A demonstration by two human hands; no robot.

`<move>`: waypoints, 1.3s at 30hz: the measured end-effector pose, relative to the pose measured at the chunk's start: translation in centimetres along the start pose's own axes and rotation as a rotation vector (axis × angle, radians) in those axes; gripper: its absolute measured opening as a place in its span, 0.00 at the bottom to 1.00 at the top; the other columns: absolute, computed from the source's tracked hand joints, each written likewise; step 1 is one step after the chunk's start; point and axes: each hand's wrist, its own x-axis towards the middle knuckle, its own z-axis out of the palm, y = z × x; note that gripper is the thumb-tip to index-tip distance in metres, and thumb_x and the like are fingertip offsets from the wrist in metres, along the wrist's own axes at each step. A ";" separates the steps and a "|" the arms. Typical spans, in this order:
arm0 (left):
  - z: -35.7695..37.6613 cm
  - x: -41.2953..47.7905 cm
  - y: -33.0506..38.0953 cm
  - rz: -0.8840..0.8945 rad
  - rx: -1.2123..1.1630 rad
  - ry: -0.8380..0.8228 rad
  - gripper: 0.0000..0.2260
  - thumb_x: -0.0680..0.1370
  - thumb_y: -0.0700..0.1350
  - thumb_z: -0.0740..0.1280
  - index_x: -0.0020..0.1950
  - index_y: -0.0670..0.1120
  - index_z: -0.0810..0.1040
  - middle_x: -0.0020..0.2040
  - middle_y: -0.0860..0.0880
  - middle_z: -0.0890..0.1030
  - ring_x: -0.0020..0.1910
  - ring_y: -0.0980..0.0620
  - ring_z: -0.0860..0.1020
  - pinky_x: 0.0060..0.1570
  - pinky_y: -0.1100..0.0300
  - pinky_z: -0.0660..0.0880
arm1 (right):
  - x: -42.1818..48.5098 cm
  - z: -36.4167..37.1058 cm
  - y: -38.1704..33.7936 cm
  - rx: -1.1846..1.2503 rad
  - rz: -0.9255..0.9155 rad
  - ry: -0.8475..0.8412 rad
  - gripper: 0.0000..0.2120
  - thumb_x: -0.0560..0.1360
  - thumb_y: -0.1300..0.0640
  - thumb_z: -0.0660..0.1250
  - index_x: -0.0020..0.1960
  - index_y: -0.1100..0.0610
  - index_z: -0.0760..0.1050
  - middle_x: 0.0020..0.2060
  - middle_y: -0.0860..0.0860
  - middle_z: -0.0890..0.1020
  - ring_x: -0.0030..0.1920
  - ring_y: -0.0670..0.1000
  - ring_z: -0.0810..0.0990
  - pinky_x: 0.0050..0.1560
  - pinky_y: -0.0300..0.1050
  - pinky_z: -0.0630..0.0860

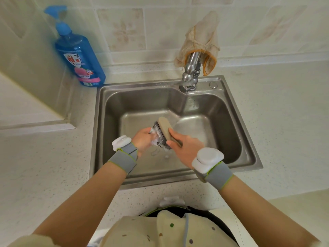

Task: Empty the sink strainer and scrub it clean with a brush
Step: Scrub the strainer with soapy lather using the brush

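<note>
Steel sink [142, 100], basin floor free toward its back and right walls, right hand [185, 147] over the sink's middle curled round the brush [164, 127], left hand [142, 139] gripping the soapy strainer [154, 132], bristles against it, clear of the sink's rim.

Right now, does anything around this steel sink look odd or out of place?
Only one thing: a stained beige cloth is tied with string over the top of the chrome tap, an unusual place. The left hand holding the metal strainer and the right hand gripping the wooden brush look normal.
</note>
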 end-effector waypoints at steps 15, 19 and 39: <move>0.7 0.0 0.1 0.083 -0.077 0.042 0.03 0.69 0.48 0.67 0.39 0.50 0.78 0.34 0.55 0.80 0.41 0.53 0.75 0.48 0.58 0.70 | 1.7 -0.9 1.5 0.192 0.123 0.048 0.23 0.78 0.47 0.60 0.72 0.45 0.64 0.69 0.51 0.73 0.69 0.56 0.71 0.67 0.44 0.69; 0.0 0.1 -0.2 0.150 0.128 0.074 0.06 0.73 0.36 0.65 0.40 0.46 0.76 0.36 0.47 0.74 0.34 0.58 0.70 0.39 0.65 0.65 | 0.7 -0.3 0.6 0.132 0.060 0.041 0.23 0.78 0.45 0.58 0.73 0.42 0.62 0.66 0.52 0.76 0.63 0.58 0.76 0.64 0.46 0.72; -0.9 0.3 -1.6 0.156 0.393 0.096 0.08 0.75 0.35 0.62 0.37 0.41 0.75 0.32 0.46 0.70 0.29 0.63 0.67 0.32 0.68 0.63 | 0.8 0.6 -0.7 -0.034 0.016 -0.028 0.23 0.80 0.45 0.55 0.74 0.43 0.58 0.68 0.52 0.74 0.66 0.59 0.73 0.62 0.45 0.69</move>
